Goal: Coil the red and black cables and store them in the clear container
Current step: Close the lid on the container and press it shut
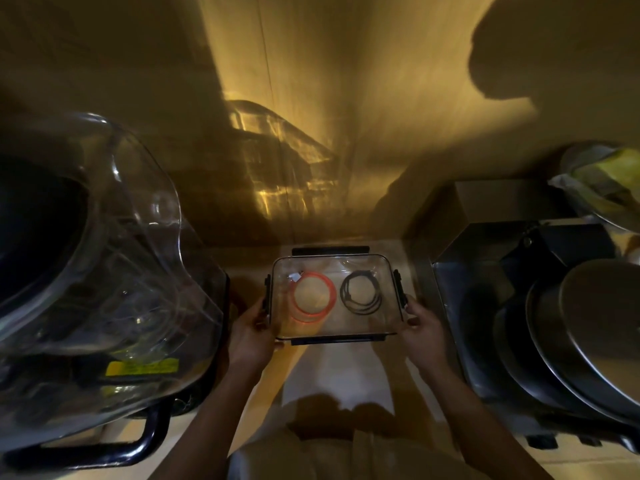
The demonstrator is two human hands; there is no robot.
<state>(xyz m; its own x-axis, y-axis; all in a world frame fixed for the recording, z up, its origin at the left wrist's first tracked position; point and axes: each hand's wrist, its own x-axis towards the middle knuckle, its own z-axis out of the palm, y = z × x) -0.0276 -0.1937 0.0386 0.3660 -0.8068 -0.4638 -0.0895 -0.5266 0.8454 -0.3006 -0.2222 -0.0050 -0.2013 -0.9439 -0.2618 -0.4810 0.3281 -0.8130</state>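
A clear container (pixel 346 329) with a clear lid and black latches sits in the middle of the view, near the back wall. Inside it, the red cable (pixel 313 296) lies coiled in a ring on the left. The black cable (pixel 362 292) lies coiled on the right, apart from the red one. My left hand (pixel 254 332) grips the container's left side at the latch. My right hand (pixel 420 329) grips its right side at the other latch.
A large clear glass lid (pixel 114 258) over a dark pan with a black handle (pixel 104 452) fills the left. Stacked metal pans and lids (pixel 581 327) and a steel box (pixel 498 206) crowd the right. A wooden wall (pixel 311 133) rises behind.
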